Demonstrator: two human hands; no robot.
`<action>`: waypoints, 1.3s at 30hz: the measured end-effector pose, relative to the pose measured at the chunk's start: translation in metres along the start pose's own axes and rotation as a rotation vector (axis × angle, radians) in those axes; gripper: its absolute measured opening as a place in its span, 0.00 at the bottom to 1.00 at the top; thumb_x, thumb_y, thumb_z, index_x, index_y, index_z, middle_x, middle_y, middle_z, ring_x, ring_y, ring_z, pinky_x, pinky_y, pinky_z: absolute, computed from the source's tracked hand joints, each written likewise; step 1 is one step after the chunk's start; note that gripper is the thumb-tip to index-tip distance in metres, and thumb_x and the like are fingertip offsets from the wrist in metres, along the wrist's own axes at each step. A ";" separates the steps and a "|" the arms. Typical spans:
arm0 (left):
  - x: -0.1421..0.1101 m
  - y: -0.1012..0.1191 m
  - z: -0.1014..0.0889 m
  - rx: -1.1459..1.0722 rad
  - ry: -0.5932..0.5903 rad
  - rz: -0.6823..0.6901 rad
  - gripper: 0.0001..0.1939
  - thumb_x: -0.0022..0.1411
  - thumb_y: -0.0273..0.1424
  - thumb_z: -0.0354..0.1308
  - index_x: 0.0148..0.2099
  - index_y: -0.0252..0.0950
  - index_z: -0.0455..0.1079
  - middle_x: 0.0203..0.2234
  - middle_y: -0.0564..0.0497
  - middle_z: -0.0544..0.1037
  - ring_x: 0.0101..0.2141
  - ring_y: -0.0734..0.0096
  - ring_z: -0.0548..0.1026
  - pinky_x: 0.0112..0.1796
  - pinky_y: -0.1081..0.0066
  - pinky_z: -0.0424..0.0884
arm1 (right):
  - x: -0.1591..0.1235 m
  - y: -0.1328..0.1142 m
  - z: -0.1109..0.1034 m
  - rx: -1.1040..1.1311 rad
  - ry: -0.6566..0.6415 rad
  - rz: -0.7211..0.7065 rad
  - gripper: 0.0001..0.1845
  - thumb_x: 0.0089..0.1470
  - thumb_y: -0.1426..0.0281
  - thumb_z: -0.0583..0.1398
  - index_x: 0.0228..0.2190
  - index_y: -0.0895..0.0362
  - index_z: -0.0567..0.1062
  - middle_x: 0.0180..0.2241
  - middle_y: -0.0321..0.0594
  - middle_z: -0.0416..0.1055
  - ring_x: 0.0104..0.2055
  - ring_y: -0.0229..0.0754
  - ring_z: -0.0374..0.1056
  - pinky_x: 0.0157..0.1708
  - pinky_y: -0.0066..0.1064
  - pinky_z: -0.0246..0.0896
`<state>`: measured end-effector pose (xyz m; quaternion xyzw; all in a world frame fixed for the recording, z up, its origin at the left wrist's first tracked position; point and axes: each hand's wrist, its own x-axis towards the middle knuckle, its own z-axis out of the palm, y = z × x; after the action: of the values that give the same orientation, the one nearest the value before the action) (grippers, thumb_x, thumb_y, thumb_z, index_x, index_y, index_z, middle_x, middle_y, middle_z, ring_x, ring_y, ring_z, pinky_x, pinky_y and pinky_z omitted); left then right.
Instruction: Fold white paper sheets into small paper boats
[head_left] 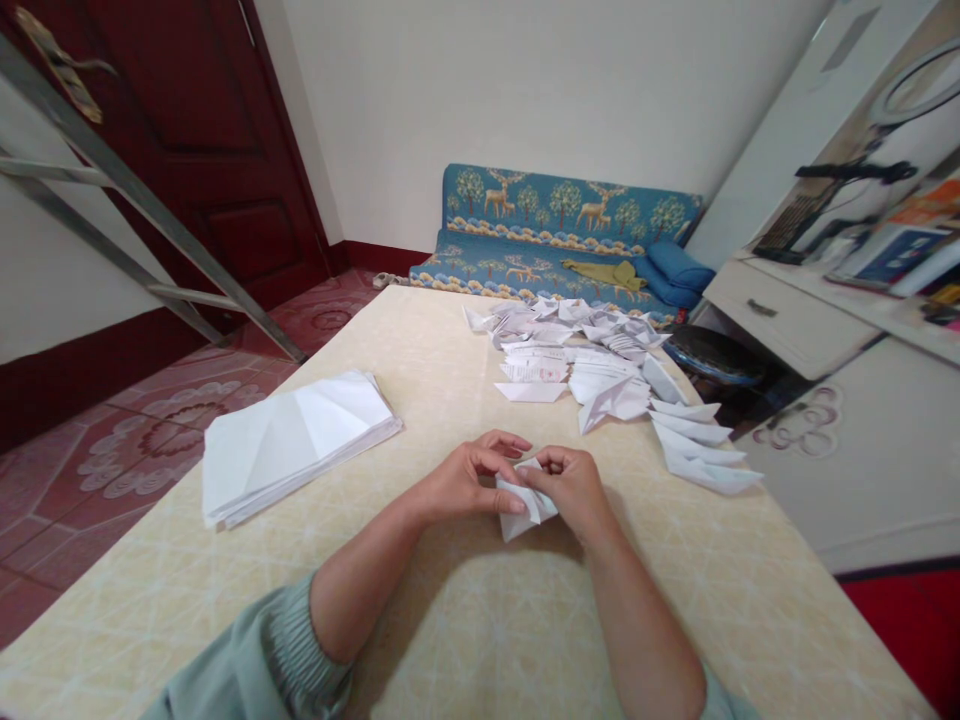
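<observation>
A small folded piece of white paper [517,524] is held between my two hands, low over the table's middle. My left hand [480,480] grips its left side, thumb in front and fingers behind. On its right side, the thumb and fingers of my right hand [566,485] pinch the upper edge; part of the paper is hidden under them. Several folded paper boats [615,400] lie beyond my hands, and a row of nested paper boats [705,455] sits to their right. To the left of my hands is a stack of creased white sheets [300,435].
The table [420,370] has a pale yellow patterned cover. Past its far edge stands a blue sofa [555,235] with a cushion [675,275]. A metal ladder [150,230] leans at the left by a red door [187,110]. At right are a stool [712,355] and a white desk [802,300].
</observation>
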<state>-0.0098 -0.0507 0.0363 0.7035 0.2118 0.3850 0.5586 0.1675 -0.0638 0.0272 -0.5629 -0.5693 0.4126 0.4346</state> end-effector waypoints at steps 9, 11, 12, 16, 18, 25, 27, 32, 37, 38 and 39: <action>0.002 -0.006 0.007 0.030 0.168 -0.106 0.10 0.48 0.33 0.65 0.28 0.30 0.73 0.41 0.40 0.74 0.40 0.62 0.73 0.41 0.68 0.67 | 0.003 0.004 0.004 0.052 0.064 -0.031 0.09 0.39 0.67 0.62 0.18 0.61 0.74 0.14 0.32 0.63 0.17 0.32 0.55 0.17 0.23 0.47; 0.003 -0.010 0.007 0.055 0.226 -0.108 0.11 0.48 0.34 0.65 0.28 0.30 0.72 0.37 0.42 0.76 0.38 0.64 0.73 0.39 0.69 0.67 | 0.002 0.003 0.004 0.073 0.061 -0.039 0.09 0.41 0.67 0.62 0.19 0.61 0.74 0.15 0.33 0.65 0.18 0.33 0.57 0.18 0.24 0.49; 0.003 -0.012 0.007 0.069 0.248 -0.117 0.11 0.48 0.34 0.65 0.28 0.29 0.72 0.34 0.43 0.76 0.36 0.65 0.73 0.37 0.70 0.67 | 0.002 0.002 0.004 0.082 0.055 -0.050 0.09 0.42 0.67 0.61 0.19 0.61 0.74 0.16 0.33 0.66 0.18 0.34 0.58 0.18 0.24 0.50; 0.003 -0.017 0.007 0.128 0.311 -0.154 0.13 0.47 0.35 0.65 0.30 0.29 0.72 0.27 0.47 0.75 0.29 0.70 0.72 0.31 0.73 0.66 | 0.000 -0.001 0.004 0.105 0.029 -0.117 0.09 0.44 0.67 0.61 0.22 0.61 0.76 0.19 0.36 0.69 0.22 0.36 0.62 0.22 0.25 0.54; 0.004 -0.016 0.007 0.153 0.334 -0.146 0.13 0.47 0.35 0.65 0.30 0.29 0.72 0.26 0.47 0.75 0.29 0.70 0.71 0.31 0.74 0.66 | 0.000 -0.002 0.005 0.113 0.025 -0.150 0.10 0.46 0.66 0.60 0.23 0.61 0.76 0.21 0.37 0.70 0.24 0.37 0.62 0.24 0.26 0.55; 0.003 -0.009 0.005 0.235 0.438 -0.088 0.13 0.48 0.35 0.64 0.28 0.29 0.72 0.25 0.47 0.75 0.28 0.71 0.71 0.29 0.75 0.65 | -0.004 -0.009 0.006 0.156 0.006 -0.209 0.15 0.52 0.63 0.57 0.22 0.60 0.73 0.19 0.34 0.64 0.23 0.35 0.58 0.22 0.24 0.51; 0.003 -0.008 0.006 0.265 0.456 -0.081 0.13 0.48 0.36 0.64 0.28 0.29 0.72 0.24 0.47 0.75 0.27 0.72 0.71 0.29 0.75 0.65 | -0.006 -0.012 0.008 0.144 -0.004 -0.214 0.12 0.50 0.63 0.59 0.25 0.60 0.75 0.22 0.35 0.68 0.25 0.36 0.61 0.24 0.25 0.54; 0.002 -0.007 0.006 0.287 0.478 -0.096 0.13 0.51 0.37 0.62 0.28 0.29 0.72 0.24 0.47 0.75 0.27 0.72 0.71 0.28 0.75 0.65 | -0.007 -0.012 0.012 0.080 0.028 -0.252 0.09 0.47 0.65 0.63 0.28 0.60 0.77 0.25 0.37 0.71 0.28 0.38 0.64 0.28 0.26 0.58; 0.003 -0.005 0.006 0.333 0.423 -0.070 0.13 0.55 0.36 0.58 0.30 0.29 0.73 0.26 0.46 0.76 0.28 0.72 0.71 0.29 0.75 0.65 | -0.004 -0.004 0.013 0.096 0.090 -0.227 0.10 0.48 0.64 0.61 0.24 0.59 0.76 0.22 0.35 0.69 0.24 0.36 0.62 0.24 0.25 0.56; 0.003 -0.004 0.006 0.343 0.416 -0.071 0.13 0.56 0.36 0.57 0.30 0.29 0.73 0.25 0.47 0.76 0.28 0.72 0.71 0.29 0.75 0.65 | -0.004 -0.004 0.014 0.101 0.085 -0.219 0.10 0.48 0.64 0.61 0.25 0.60 0.76 0.21 0.35 0.69 0.24 0.36 0.62 0.24 0.25 0.55; 0.003 -0.004 0.007 0.351 0.412 -0.076 0.13 0.56 0.35 0.57 0.30 0.29 0.74 0.25 0.47 0.76 0.28 0.72 0.71 0.29 0.75 0.65 | -0.004 -0.003 0.014 0.104 0.078 -0.214 0.10 0.48 0.64 0.61 0.25 0.60 0.76 0.22 0.35 0.69 0.24 0.36 0.62 0.24 0.25 0.55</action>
<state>-0.0022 -0.0516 0.0333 0.6877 0.4107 0.4563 0.3874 0.1529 -0.0675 0.0264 -0.4911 -0.5868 0.3707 0.5263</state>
